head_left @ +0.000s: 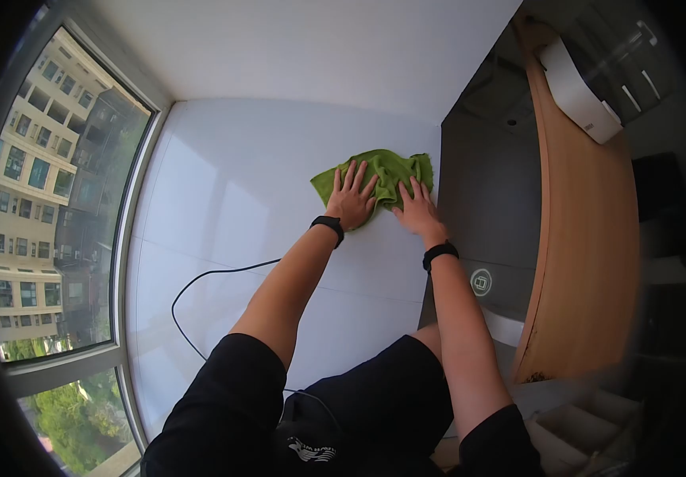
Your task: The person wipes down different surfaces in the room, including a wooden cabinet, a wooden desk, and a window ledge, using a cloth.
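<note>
A crumpled green cloth (386, 168) lies on the white tiled window ledge (208, 191), close to the edge on its right side. My left hand (351, 200) presses flat on the cloth's left part, fingers spread. On its right part rests my right hand (418, 209), the fingers stretched out and apart over the fabric. Each wrist wears a black band. Neither hand grips the cloth; both lie on top of it.
A black cable (188, 296) loops across the ledge left of my arm. The window (65, 207) stands at the left. Beyond the ledge's right edge is a wooden desk (585, 238) with a white device (577, 91) on it. Boxes (577, 429) sit lower right.
</note>
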Tool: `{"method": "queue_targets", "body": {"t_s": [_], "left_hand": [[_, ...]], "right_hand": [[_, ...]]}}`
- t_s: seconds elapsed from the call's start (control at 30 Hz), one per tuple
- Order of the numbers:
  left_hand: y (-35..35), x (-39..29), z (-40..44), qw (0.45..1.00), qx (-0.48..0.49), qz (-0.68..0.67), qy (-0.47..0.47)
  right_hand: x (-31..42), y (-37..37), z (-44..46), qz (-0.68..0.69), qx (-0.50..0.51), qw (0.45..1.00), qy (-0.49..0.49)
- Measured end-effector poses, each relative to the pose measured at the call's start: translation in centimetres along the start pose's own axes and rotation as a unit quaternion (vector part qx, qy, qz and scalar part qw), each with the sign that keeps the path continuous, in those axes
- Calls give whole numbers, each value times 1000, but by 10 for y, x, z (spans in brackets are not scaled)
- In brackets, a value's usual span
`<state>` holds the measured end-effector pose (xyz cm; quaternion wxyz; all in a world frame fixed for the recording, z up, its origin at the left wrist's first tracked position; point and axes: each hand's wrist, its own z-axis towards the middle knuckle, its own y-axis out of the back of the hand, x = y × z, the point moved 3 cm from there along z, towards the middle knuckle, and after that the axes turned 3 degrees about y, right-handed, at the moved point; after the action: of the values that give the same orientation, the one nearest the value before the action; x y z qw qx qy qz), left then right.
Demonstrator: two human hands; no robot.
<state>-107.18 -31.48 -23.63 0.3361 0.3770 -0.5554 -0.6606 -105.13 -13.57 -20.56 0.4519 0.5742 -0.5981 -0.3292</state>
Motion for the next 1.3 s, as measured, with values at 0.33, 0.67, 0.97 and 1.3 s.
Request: {"method": "queue_targets", "body": {"t_s": [0.33, 0.67, 0.97, 1.3], "left_hand": [[80, -33, -78, 995, -34, -61, -74], [30, -111, -250, 995, 5, -102, -16], [163, -132, -226, 964, 40, -251, -82], [345, -265, -237, 867, 38, -266, -420]], "right_hand": [[32, 56, -63, 104, 67, 992, 5], [61, -1, -239, -63, 40, 986, 148], [46, 49, -341, 66, -137, 973, 172], [19, 107, -470, 406, -190, 852, 271]]}}
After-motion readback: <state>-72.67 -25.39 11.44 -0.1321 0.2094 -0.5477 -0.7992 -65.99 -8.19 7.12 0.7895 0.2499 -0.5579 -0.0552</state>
